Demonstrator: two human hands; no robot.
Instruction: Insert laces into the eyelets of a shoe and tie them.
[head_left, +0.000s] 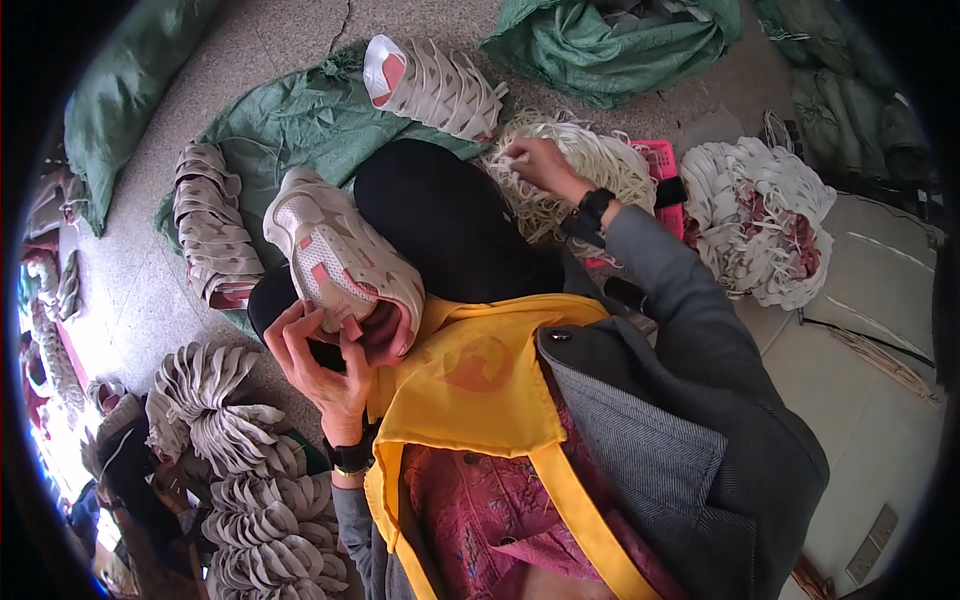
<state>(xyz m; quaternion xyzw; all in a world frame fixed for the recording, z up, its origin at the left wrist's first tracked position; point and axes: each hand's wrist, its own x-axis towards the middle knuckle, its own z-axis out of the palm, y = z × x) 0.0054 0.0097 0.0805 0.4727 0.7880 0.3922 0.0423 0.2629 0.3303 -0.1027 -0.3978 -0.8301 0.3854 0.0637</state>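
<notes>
A white and beige shoe upper [345,255] with pink patches rests against my black-clad knee. My left hand [325,365] is closed on its collar end, thumb and fingers around the pink tongue tab. My right hand [545,168] reaches to the far side, over a heap of off-white shoelaces [570,150]. Its fingers are curled together at the laces, and pale strands show by the fingertips. The shoelaces lie in and around a pink plastic basket [657,155].
Nested shoe uppers lie in a row on the left [215,225] and in a roll [435,90] on a green sack [300,125]. Stacked uppers [275,530] stand at lower left. A bundle of white uppers [760,220] sits right of the basket. Another green sack [610,45] stands behind.
</notes>
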